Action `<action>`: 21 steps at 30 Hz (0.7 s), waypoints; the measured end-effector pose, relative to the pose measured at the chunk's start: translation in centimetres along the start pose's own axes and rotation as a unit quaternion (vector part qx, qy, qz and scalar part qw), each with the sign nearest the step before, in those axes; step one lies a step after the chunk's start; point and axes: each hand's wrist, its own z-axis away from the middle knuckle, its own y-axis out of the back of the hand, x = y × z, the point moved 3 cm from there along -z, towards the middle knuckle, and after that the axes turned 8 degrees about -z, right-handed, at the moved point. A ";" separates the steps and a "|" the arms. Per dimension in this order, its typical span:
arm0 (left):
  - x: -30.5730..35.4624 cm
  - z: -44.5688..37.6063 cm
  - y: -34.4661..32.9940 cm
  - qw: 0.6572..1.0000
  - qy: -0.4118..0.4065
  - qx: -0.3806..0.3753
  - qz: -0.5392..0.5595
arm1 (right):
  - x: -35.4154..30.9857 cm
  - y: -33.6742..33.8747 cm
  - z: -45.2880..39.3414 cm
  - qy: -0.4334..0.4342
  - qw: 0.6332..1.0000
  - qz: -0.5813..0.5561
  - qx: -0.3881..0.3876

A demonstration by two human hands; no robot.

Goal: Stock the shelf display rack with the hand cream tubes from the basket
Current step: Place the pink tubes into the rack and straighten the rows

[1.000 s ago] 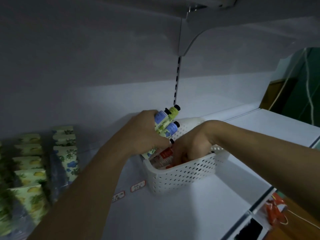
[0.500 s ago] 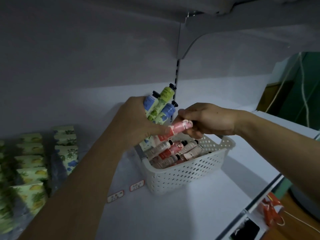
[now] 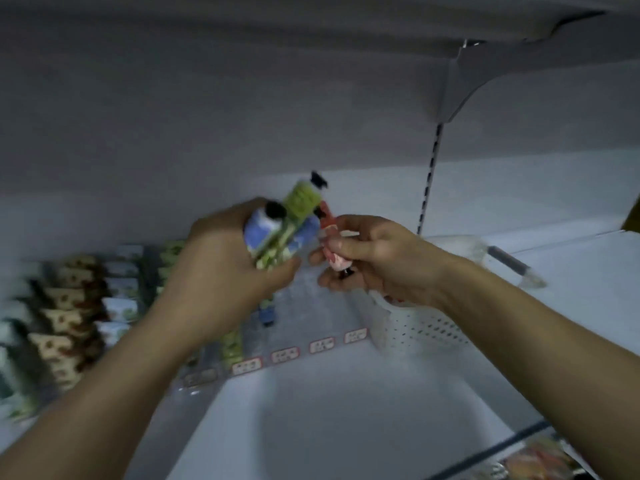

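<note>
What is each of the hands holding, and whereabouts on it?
The left hand grips a bundle of tubes around their lower bodies, caps up. The right hand pinches a pink tube around its middle.

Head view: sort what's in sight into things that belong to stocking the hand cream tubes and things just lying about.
Belongs to the job:
- bunch of tubes gripped in the left hand
- pink tube pinched in the right hand
- white basket
- display rack with price labels

Just lying about:
- boxed goods at left
- clear-wrapped item behind the basket
</note>
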 end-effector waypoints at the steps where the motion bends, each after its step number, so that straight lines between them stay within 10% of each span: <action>1: -0.6 1.5 0.2 1.000 -0.012 -0.009 -0.002 | 0.5 -0.9 -0.7 0.017 0.998 -0.045 0.029; 5: -3.5 6.8 -1.5 0.993 -0.080 -0.064 -0.051 | 3.0 -3.6 -3.4 0.057 0.983 -0.137 0.112; 10: -6.9 10.3 -4.7 0.983 -0.092 -0.141 -0.067 | 4.9 -2.9 -5.1 0.202 0.945 0.043 0.252; 16: -7.1 9.8 -5.0 0.990 0.036 -0.107 0.086 | 4.8 -0.8 -6.0 0.236 0.938 0.092 0.236; 21: -7.0 9.9 -6.0 0.912 0.231 -0.171 0.292 | 4.8 0.1 -7.6 0.234 0.921 0.180 0.253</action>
